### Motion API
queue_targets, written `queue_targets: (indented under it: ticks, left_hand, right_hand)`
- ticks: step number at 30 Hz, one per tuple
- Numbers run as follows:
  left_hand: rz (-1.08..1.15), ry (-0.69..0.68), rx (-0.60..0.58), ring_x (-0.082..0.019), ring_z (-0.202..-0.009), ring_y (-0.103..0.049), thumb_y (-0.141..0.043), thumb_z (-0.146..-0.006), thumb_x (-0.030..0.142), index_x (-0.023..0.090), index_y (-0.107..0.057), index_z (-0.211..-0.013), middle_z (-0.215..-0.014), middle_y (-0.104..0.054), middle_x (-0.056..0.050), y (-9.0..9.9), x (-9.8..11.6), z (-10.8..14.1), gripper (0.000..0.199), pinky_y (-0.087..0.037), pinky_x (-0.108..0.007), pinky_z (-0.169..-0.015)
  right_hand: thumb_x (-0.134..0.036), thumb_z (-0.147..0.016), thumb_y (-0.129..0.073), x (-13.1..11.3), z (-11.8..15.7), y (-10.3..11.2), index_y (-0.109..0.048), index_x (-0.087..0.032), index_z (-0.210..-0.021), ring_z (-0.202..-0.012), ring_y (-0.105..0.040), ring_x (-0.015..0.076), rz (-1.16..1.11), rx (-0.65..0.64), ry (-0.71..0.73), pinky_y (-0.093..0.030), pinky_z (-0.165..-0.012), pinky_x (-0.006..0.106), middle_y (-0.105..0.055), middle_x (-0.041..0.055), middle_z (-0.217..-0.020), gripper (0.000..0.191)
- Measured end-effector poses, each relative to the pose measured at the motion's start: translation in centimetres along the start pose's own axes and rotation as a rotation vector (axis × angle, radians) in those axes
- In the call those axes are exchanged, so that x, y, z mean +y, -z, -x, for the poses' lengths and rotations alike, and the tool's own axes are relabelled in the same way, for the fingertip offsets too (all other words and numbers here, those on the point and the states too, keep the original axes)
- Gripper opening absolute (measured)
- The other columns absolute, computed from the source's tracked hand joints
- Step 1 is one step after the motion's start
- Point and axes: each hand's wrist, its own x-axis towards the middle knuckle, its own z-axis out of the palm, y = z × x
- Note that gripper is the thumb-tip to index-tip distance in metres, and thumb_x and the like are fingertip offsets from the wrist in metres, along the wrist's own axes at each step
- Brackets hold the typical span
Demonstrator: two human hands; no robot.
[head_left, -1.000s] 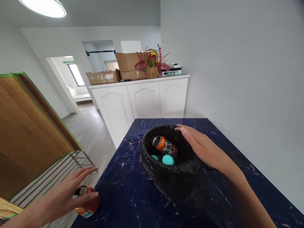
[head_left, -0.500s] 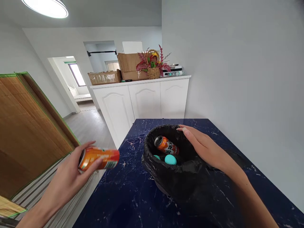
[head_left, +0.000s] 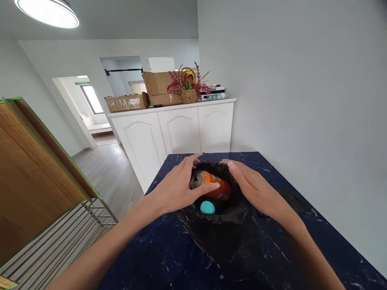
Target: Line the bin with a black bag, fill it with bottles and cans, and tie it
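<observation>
A bin lined with a black plastic bag [head_left: 223, 229] stands on the dark blue marbled table [head_left: 157, 257]. Inside its mouth lies an orange drink can [head_left: 222, 189], blurred, beside a turquoise bottle cap [head_left: 207, 207]. Over the left side of the mouth is my left hand [head_left: 175, 185], fingers and thumb apart, the thumb reaching across in front of the can; it appears to hold nothing. My right hand [head_left: 256, 185] rests open on the right rim of the bag. Any other can in the bin is hidden or blurred.
Behind the table, a white cabinet [head_left: 181, 129] carries cardboard boxes [head_left: 127, 103], a wicker flower basket [head_left: 189, 96] and a clear bottle [head_left: 217, 96]. At left stand a metal rack [head_left: 66, 241] and a bamboo mat [head_left: 39, 173]. A grey wall [head_left: 296, 100] borders the right.
My left hand has moved right from beside the table to over the bin, and has let go of the orange can into it. My right hand stays on the rim. The view shifted slightly.
</observation>
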Motion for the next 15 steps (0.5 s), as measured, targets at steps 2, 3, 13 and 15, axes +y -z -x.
queue_targets:
  ticks: [2, 3, 13, 15]
  left_hand:
    - [0.008, -0.002, 0.032, -0.036, -0.143, -0.054, -0.059, -0.099, 0.067, 0.024, -0.041, -0.157, -0.158, -0.054, -0.016, -0.3, -0.8, 0.4, 0.075, -0.045, -0.052, -0.118]
    - [0.020, 0.011, 0.076, -0.035, -0.146, -0.051, -0.054, -0.102, 0.065, 0.024, -0.043, -0.155, -0.159, -0.053, -0.015, -0.3, -1.3, 0.8, 0.068, -0.042, -0.052, -0.120]
    - [0.581, 0.488, 0.042, -0.032, -0.136, -0.059, -0.049, -0.100, 0.075, 0.031, -0.060, -0.141, -0.146, -0.064, -0.008, -2.3, -7.7, 7.2, 0.062, -0.046, -0.045, -0.116]
    - [0.749, 0.575, -0.041, -0.033, -0.131, -0.062, -0.053, -0.095, 0.079, 0.029, -0.066, -0.134, -0.138, -0.068, -0.010, -3.3, -9.2, 8.1, 0.065, -0.048, -0.045, -0.113]
  right_hand:
    - [-0.071, -0.108, -0.033, -0.1, 0.0, 0.2, -0.064, -0.032, -0.147, -0.149, -0.051, 0.0310, 0.009, 0.007, 0.013, -0.035, -0.128, 0.052, -0.060, 0.0031, -0.158, 0.064]
    - [-0.071, -0.108, -0.033, -0.1, 0.0, 0.2, -0.064, -0.031, -0.147, -0.149, -0.050, 0.0310, 0.012, 0.012, 0.019, -0.035, -0.129, 0.051, -0.060, 0.0031, -0.158, 0.064]
    - [-0.074, -0.105, -0.037, 0.4, 0.7, -0.3, -0.064, -0.034, -0.145, -0.150, -0.049, 0.0312, -0.056, 0.049, -0.079, -0.033, -0.130, 0.052, -0.060, 0.0021, -0.157, 0.063]
    - [-0.075, -0.104, -0.040, 1.4, 1.4, -0.2, -0.063, -0.037, -0.146, -0.153, -0.046, 0.0293, -0.086, 0.087, -0.138, -0.028, -0.132, 0.050, -0.058, -0.0003, -0.159, 0.062]
